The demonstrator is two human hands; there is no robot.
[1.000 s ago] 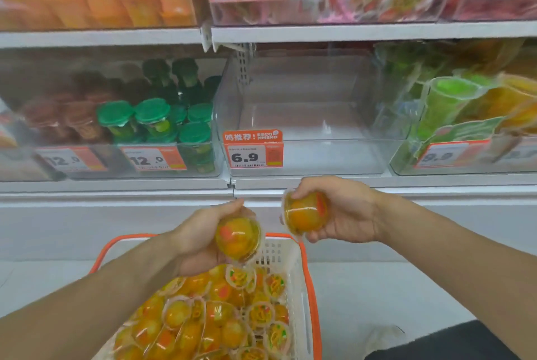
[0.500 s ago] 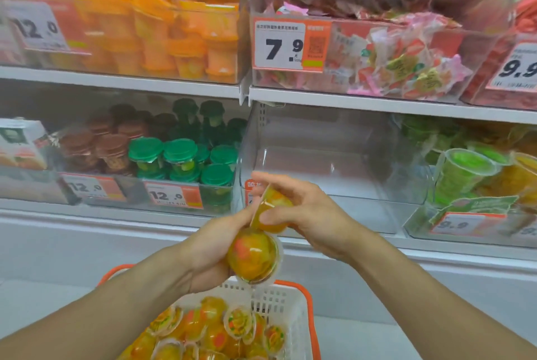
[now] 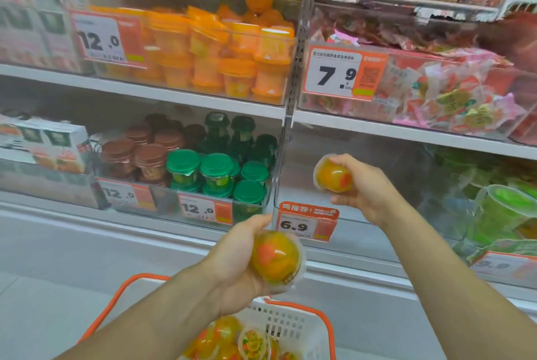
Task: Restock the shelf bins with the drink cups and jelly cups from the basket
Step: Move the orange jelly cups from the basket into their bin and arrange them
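My left hand (image 3: 235,258) grips an orange jelly cup (image 3: 276,258) above the white basket (image 3: 287,322), just below the shelf edge. Higher up, my right hand (image 3: 366,188) holds a second orange jelly cup (image 3: 332,173) at the mouth of the clear bin (image 3: 392,173) behind the 6.9 price tag (image 3: 306,224). That bin looks bare inside. More jelly cups (image 3: 232,339) lie in the basket between my forearms.
Left of the clear bin stands a bin of green-lidded cups (image 3: 218,170) and brown-lidded cups (image 3: 136,150). Green drink cups (image 3: 502,208) fill the bin at right. The shelf above carries orange cups (image 3: 220,54) and bagged snacks (image 3: 450,92).
My right hand has moved up and right with its jelly cup, away from the left hand and into the clear bin's opening. The view has tilted up, showing more shelves and less basket.
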